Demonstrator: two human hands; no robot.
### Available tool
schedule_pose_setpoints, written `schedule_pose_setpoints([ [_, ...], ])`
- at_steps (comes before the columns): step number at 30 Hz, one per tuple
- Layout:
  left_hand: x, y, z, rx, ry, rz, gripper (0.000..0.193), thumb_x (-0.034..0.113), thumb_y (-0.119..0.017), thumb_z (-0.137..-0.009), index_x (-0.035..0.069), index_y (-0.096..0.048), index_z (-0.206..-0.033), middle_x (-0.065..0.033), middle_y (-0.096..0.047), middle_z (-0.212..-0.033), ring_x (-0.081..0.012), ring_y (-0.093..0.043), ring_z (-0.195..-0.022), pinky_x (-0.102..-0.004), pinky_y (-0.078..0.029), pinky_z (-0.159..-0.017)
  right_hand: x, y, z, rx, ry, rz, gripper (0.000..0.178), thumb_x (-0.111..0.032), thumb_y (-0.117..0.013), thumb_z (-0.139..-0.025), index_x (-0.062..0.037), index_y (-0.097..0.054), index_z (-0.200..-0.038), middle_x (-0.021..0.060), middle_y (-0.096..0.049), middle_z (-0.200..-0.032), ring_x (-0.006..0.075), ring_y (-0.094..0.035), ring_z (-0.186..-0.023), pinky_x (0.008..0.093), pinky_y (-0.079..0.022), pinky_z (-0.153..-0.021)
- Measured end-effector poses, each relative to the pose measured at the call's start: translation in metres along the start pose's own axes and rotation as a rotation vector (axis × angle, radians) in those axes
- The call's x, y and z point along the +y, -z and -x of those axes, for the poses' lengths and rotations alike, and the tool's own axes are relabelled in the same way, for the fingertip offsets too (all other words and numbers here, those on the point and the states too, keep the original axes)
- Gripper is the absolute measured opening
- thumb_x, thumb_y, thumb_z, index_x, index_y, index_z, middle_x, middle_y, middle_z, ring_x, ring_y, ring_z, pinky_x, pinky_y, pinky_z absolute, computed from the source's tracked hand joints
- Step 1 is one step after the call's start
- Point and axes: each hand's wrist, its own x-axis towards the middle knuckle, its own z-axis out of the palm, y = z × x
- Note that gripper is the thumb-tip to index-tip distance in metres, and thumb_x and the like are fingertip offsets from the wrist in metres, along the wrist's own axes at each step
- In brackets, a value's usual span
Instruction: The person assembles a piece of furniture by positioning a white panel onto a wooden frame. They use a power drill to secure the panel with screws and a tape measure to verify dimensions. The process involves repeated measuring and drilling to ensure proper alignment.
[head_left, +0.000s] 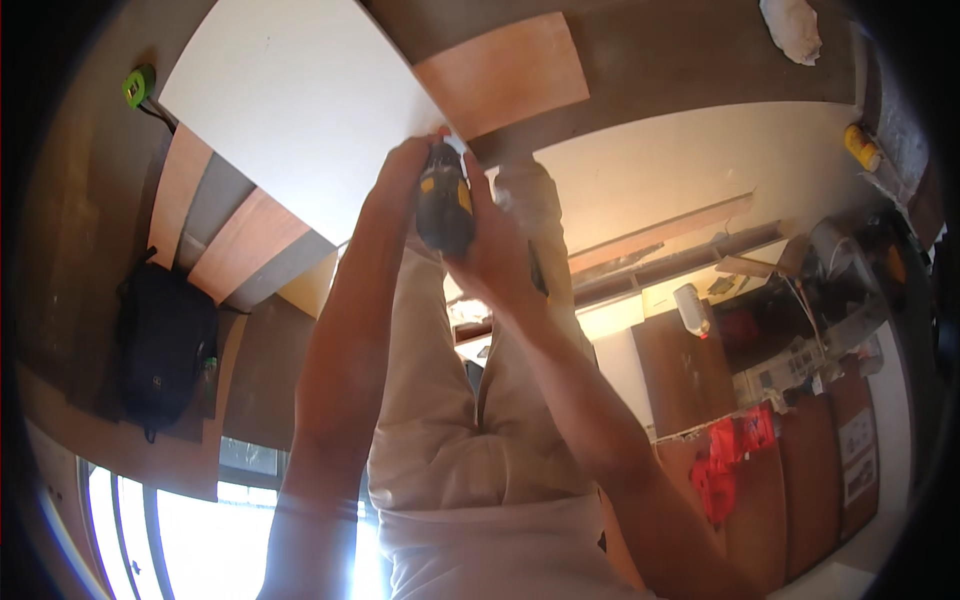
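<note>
My right hand [487, 245] is wrapped round a black and yellow cordless drill [445, 205]. The drill's front end points away from me, at the right edge of a large white board [290, 110]. My left hand [402, 168] is closed beside the front of the drill, close against the board's edge. What its fingers hold is hidden by the hand and the drill. A small red spot shows just past the drill's front; I cannot make out what it is.
Brown wood panels [510, 75] lie beyond and left of the board. A green tape measure [139, 87] is at the far left, a black backpack [165, 345] below it. Right are a large pale sheet [690, 165], a white bottle [691, 310], a yellow bottle [861, 147] and red bags [722, 465].
</note>
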Motion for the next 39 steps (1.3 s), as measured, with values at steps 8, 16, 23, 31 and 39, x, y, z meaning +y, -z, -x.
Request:
schedule_pose_setpoints([
  [8, 0.022, -0.018, 0.005, 0.077, 0.116, -0.029, 0.028, 0.023, -0.057, -0.097, 0.004, -0.068, -0.113, -0.0096, -0.067, -0.099, -0.0193, -0.066, -0.086, -0.0334, -0.054, -0.073, -0.008, 0.006, -0.009, -0.024, -0.037, 0.006, 0.091, -0.013, -0.072, -0.076, -0.0131, -0.03, -0.157, 0.0234, -0.073, -0.1, 0.0435, -0.071, -0.096, 0.0512, -0.055, -0.09],
  [16, 0.001, 0.003, 0.04, 0.282, -0.224, -0.018, 0.051, 0.036, -0.054, -0.101, 0.0, -0.051, -0.137, -0.0152, -0.059, -0.122, -0.0279, -0.063, -0.104, -0.0364, -0.054, -0.082, -0.005, -0.007, -0.005, 0.018, 0.032, 0.036, 0.096, -0.015, -0.076, -0.074, -0.0136, -0.029, -0.158, 0.0225, -0.074, -0.099, 0.0428, -0.072, -0.092, 0.0509, -0.057, -0.084],
  [23, -0.011, -0.029, 0.134, 0.602, -0.354, -0.186, 0.066, 0.042, -0.064, -0.098, -0.004, -0.045, -0.14, -0.0201, -0.058, -0.124, -0.0246, -0.061, -0.104, -0.0365, -0.05, -0.086, -0.006, -0.008, -0.005, 0.063, 0.046, 0.049, 0.093, -0.023, -0.078, -0.079, -0.0157, -0.03, -0.158, 0.0187, -0.075, -0.103, 0.0405, -0.072, -0.094, 0.0479, -0.058, -0.081],
  [31, 0.004, -0.085, 0.138, 0.634, -0.569, -0.596, 0.056, 0.028, -0.076, -0.08, -0.005, -0.057, -0.121, -0.0253, -0.065, -0.12, -0.0363, -0.065, -0.111, -0.0431, -0.052, -0.095, -0.011, -0.009, -0.009, -0.021, -0.016, 0.103, 0.099, -0.033, -0.077, -0.079, -0.0135, -0.022, -0.159, 0.0164, -0.075, -0.1, 0.0391, -0.074, -0.091, 0.0495, -0.059, -0.082],
  [39, -0.008, -0.063, 0.14, 0.672, -0.625, -0.667, 0.051, 0.026, -0.076, -0.081, -0.005, -0.059, -0.118, -0.0201, -0.064, -0.115, -0.0298, -0.062, -0.108, -0.0405, -0.049, -0.097, -0.002, -0.034, 0.002, 0.041, -0.045, 0.061, 0.074, -0.024, -0.073, -0.085, -0.0075, -0.035, -0.147, 0.0208, -0.065, -0.118, 0.0423, -0.07, -0.099, 0.0539, -0.058, -0.081],
])
